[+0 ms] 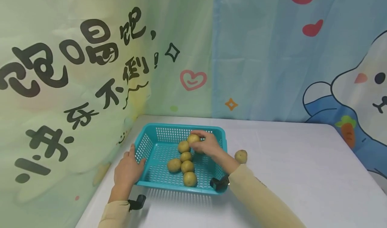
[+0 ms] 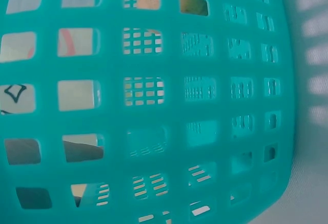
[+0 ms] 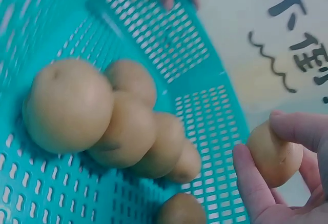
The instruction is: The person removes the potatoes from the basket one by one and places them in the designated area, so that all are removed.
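A turquoise plastic basket [image 1: 157,154] stands on the table with several potatoes [image 1: 187,167] in a rough line on its floor. My right hand [image 1: 208,144] holds a potato [image 3: 277,155] between thumb and fingers, above the basket's far right part. Below that hand, another potato [image 3: 182,212] lies in the basket. At the basket's left end my left hand [image 1: 128,169] grips the rim, thumb over the inner side and fingers along the outside. The left wrist view is filled by the basket's slotted wall [image 2: 113,96], with no left hand visible.
One loose potato [image 1: 241,156] lies on the white table [image 1: 290,167], just right of the basket. A printed curtain [image 1: 257,53] hangs behind the table and along its left side. Dark wrist mounts [image 1: 137,202] stick out beside both wrists.
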Demonstrator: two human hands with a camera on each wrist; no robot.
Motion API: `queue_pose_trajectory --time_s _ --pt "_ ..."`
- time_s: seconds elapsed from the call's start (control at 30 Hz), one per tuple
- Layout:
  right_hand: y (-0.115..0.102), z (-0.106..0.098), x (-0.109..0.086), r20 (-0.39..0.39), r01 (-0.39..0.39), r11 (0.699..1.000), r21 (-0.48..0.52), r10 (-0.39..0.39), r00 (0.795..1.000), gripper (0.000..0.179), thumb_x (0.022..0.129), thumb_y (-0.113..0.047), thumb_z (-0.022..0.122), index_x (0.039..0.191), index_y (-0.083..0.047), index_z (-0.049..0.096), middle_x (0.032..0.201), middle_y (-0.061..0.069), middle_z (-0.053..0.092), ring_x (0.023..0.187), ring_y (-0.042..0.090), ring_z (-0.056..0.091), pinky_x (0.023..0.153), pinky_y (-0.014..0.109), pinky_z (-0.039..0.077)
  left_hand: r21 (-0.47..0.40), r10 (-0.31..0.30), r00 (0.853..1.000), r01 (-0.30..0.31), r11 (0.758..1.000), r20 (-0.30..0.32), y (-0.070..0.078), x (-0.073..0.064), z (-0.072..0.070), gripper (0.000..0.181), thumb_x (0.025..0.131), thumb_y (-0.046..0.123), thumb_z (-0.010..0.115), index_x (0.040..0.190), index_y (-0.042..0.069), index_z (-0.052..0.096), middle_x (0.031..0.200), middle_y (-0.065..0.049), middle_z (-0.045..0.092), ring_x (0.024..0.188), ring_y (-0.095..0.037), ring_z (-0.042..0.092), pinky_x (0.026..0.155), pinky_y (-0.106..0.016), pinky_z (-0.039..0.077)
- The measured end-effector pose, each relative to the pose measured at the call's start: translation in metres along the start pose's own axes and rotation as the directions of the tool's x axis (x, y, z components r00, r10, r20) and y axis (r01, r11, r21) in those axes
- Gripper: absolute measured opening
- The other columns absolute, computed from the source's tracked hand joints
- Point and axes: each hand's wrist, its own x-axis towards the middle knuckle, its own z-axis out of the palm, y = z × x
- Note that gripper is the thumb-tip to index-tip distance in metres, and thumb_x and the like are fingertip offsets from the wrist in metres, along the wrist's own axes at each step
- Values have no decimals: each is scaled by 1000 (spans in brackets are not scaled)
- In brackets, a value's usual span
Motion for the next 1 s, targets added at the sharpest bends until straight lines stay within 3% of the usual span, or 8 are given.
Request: queue_pose_trajectory --time_s 0.17,0.3,0.63,1.0 --pt "-9 -13 -12 21 -43 990 136 40 999 55 81 -12 78 133 -10 60 128 17 51 102 26 62 81 38 55 -1 -4 1000 4 1000 3 3 0 -2 77 96 32 57 155 0 18 138 -32 44 106 -47 59 76 -56 50" --pt "-11 -26 -24 46 -68 961 267 57 997 58 82 -8 76 137 -8 56 127 18 49 95 26 68 86 43 55 -4 -3 1000 3 1000 14 3 -1 -2 77 96 32 57 155 0 17 139 -32 42 107 -48 58 76 -56 50" --pt "2 -48 -52 66 -170 927 335 157 985 58 84 -8 75 138 -8 53 132 18 47 98 25 68 88 37 54 -2 -7 1000 7 1000 28 -1 -2 -3 78 96 33 56 155 0 16 140 -33 41 109 -50 56 77 -57 50" --pt "15 -73 -94 37 -117 948 295 111 993 61 87 -14 73 142 -8 48 134 20 44 107 25 64 89 36 54 -5 6 999 -5 1000 48 -3 -2 -4 79 96 34 55 154 -1 15 140 -35 39 111 -51 55 78 -59 49"
